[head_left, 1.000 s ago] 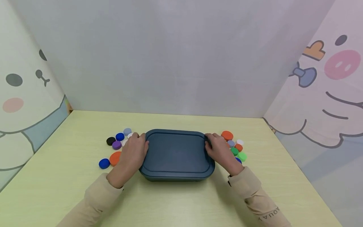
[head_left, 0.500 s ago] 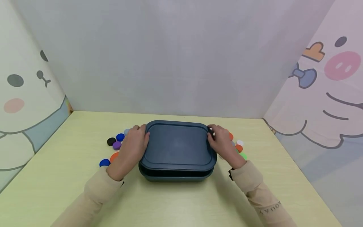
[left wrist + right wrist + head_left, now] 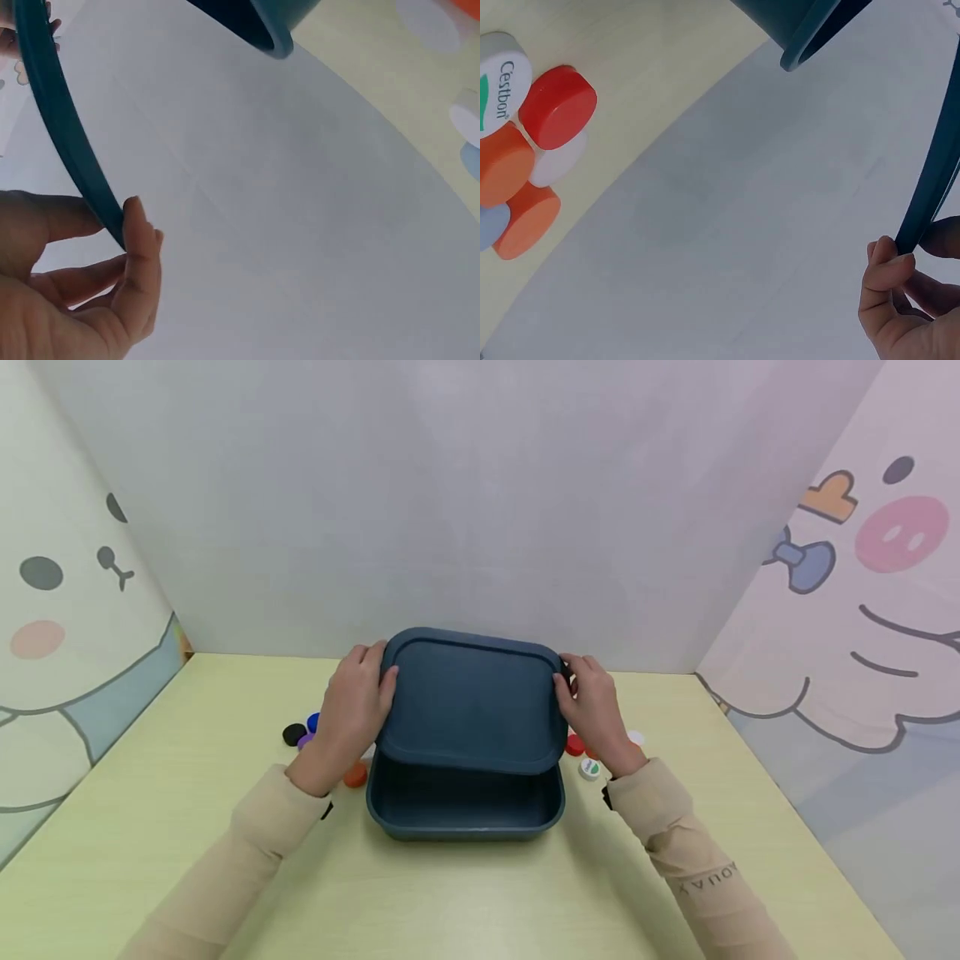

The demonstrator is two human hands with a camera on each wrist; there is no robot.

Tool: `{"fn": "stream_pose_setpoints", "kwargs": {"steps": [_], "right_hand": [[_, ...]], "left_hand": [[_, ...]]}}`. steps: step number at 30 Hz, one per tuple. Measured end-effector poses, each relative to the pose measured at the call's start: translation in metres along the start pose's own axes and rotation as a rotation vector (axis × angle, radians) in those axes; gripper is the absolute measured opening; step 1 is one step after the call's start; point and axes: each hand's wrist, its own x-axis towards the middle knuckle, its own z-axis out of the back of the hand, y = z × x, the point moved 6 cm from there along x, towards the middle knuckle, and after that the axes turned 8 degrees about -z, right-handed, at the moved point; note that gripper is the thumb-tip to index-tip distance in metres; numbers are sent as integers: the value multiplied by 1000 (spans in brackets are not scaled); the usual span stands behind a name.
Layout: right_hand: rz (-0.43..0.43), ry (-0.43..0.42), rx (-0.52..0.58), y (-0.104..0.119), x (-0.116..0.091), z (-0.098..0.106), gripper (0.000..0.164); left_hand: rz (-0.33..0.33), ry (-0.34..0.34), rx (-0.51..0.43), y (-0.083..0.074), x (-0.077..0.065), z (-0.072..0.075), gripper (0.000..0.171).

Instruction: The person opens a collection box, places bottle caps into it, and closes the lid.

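A dark blue-green lid (image 3: 476, 702) is held up above a matching rectangular box (image 3: 465, 814), tilted with its far edge higher. My left hand (image 3: 351, 710) grips the lid's left edge between thumb and fingers; the left wrist view shows this hand (image 3: 90, 285) pinching the rim. On the opposite edge, my right hand (image 3: 596, 706) holds the lid the same way, its curled fingers (image 3: 885, 281) showing in the right wrist view. The front part of the box's inside is visible and looks dark; the lid hides the back part.
Bottle caps lie on the table on both sides of the box. To the left are a black cap (image 3: 294, 734) and an orange cap (image 3: 356, 774). On the right sit a red cap (image 3: 558, 109), a white printed cap (image 3: 589, 768) and several others. A pale curtain (image 3: 465, 510) hangs behind the table.
Both hands have raised the lid off the box, moving it up and away from me and tilting it. The box has stayed in place, and its front opening now shows.
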Motion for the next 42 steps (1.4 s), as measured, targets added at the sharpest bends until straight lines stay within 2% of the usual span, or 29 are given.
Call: {"fn": "stream_pose_setpoints", "kwargs": {"steps": [4, 8, 17, 21, 25, 30, 42], "right_hand": [[23, -54, 19, 1, 10, 1, 29], [30, -96, 34, 2, 20, 1, 29], [40, -180, 36, 3, 36, 2, 30], [47, -206, 41, 2, 40, 0, 30], [40, -211, 30, -2, 42, -5, 30], [30, -187, 9, -10, 40, -16, 27], [65, -79, -35, -24, 27, -40, 19]], "left_hand": [[-41, -79, -8, 3, 11, 2, 41], [-76, -131, -32, 7, 20, 3, 40], [-141, -212, -72, 16, 36, -2, 39], [-150, -221, -87, 20, 39, -5, 38], [-146, -205, -128, 26, 42, -13, 38], [-149, -143, -174, 33, 41, -25, 38], [-186, -16, -146, 44, 28, -53, 23]]}}
